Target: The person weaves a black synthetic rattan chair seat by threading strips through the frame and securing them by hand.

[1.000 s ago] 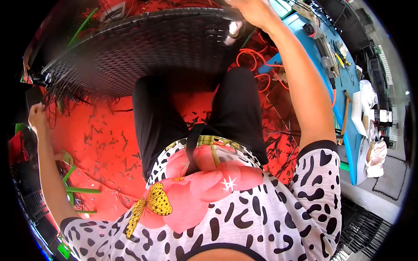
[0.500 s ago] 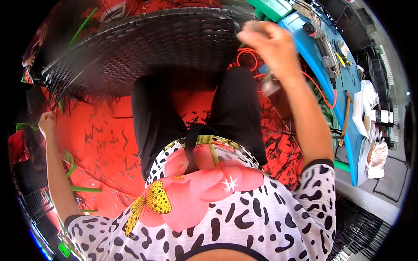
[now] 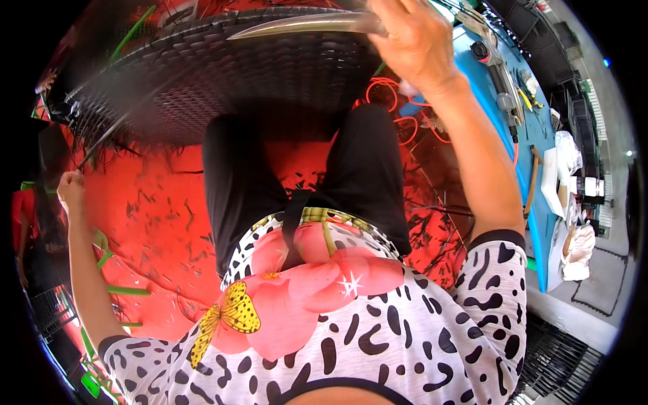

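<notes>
A large black woven wicker panel (image 3: 223,94) leans across in front of my knees, with a thick wrapped rim along its top. My right hand (image 3: 415,50) is closed around the end of a curved, pointed metal blade (image 3: 297,25). The blade lies sideways just over the panel's top right part, its tip pointing left; whether it touches the weave I cannot tell. Low at the far left, my left hand (image 3: 71,189) is closed on a long dark weaving strip (image 3: 108,137), which runs up and right toward the panel, blurred there.
At the right stands a blue table (image 3: 479,81) with a power tool (image 3: 498,77) and yellow-handled pliers (image 3: 528,100). An orange-red hose (image 3: 388,82) coils below it. Dark strip offcuts litter the red floor (image 3: 155,216). Green bars (image 3: 128,291) lie at the left.
My right hand has moved up, and the metal blade now shows clearly, pointing left over the panel's rim. My left hand stays nearly in place, with more of the strip showing.
</notes>
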Available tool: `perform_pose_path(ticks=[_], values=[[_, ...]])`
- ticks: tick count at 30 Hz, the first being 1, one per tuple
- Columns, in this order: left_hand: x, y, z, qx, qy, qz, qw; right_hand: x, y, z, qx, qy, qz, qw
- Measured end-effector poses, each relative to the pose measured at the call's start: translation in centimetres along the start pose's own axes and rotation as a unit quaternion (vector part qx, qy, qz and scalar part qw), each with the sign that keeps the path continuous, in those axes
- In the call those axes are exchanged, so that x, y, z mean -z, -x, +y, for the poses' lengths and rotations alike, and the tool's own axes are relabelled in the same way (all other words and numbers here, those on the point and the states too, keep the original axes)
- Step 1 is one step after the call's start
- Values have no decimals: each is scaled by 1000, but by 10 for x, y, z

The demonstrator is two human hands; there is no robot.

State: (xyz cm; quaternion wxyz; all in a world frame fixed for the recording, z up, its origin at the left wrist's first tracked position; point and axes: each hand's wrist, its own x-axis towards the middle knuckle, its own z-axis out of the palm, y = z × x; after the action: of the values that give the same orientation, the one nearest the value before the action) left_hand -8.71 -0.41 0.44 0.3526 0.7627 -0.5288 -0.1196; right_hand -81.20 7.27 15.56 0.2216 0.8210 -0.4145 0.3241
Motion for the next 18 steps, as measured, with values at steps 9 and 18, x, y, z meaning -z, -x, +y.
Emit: perform_pose_path(ticks=[9, 18], values=[[11, 0, 21, -9, -30, 75, 997, 7, 23, 6, 121, -5, 72, 990], [72, -56, -34, 33, 23, 125, 991, -43, 34, 45, -251, -178, 31, 951]])
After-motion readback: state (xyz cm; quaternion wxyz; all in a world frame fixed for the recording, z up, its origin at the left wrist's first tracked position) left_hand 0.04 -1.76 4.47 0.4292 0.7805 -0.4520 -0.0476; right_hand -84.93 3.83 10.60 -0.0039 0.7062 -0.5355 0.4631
